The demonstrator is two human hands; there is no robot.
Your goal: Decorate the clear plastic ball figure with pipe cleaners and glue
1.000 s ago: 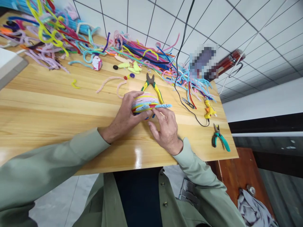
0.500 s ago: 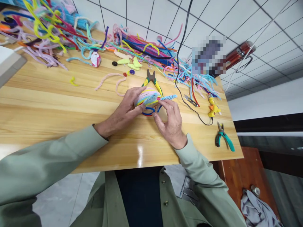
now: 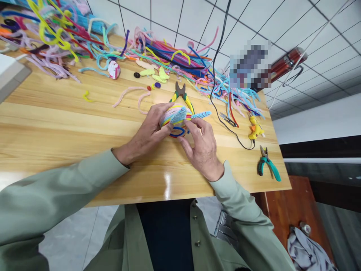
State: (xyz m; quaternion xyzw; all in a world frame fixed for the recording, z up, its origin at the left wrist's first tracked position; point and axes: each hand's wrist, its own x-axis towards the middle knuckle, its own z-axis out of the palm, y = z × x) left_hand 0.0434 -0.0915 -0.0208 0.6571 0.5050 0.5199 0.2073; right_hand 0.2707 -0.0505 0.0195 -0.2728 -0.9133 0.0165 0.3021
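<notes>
Between my hands is a rounded pipe-cleaner figure (image 3: 179, 116) in pink, yellow and light blue, with two light-blue pointed pieces on it and a blue loop (image 3: 177, 131) at its near side. My left hand (image 3: 155, 126) is wrapped round its left side, thumb toward the front. My right hand (image 3: 200, 145) has its thumb and fingertips at the figure's right front, close to the blue loop. What those fingertips pinch, if anything, is hidden. Just behind the figure lie pliers with yellow-green handles (image 3: 188, 102), jaws pointing away.
Heaps of coloured pipe cleaners (image 3: 169, 56) line the wall. Small yellow-green pieces (image 3: 160, 75) and a pink pipe cleaner (image 3: 126, 91) lie behind my hands. On the right are thread snips (image 3: 228, 119), a yellow glue gun (image 3: 255, 128) with a black cord, and teal-handled pliers (image 3: 267, 165).
My right fingertips have shifted slightly left, closer against the figure's front. The figure has turned a little, and my left hand keeps its hold.
</notes>
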